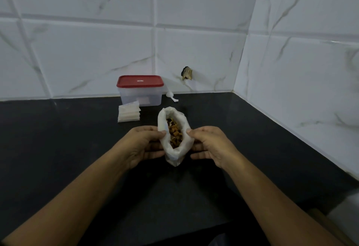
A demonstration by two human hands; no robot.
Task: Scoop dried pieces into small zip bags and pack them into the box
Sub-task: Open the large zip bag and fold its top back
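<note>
A white plastic bag (pixel 171 156) stands open on the black counter, with brown and yellow dried pieces (pixel 174 132) showing in its mouth. My left hand (pixel 144 143) pinches the bag's left rim and my right hand (pixel 208 144) pinches its right rim, holding the mouth apart. Behind the bag stands a clear plastic box (pixel 140 94) with a red lid (pixel 139 81) shut on it. A stack of small white zip bags (pixel 129 114) lies in front of the box on its left. A small white scoop (pixel 172 96) lies to the right of the box.
The black counter (pixel 77 148) meets white marble-look tiled walls at the back and on the right, forming a corner at the far right. A broken hole in the tile (pixel 187 73) shows on the back wall. A pale object (pixel 347 212) sits at the lower right edge.
</note>
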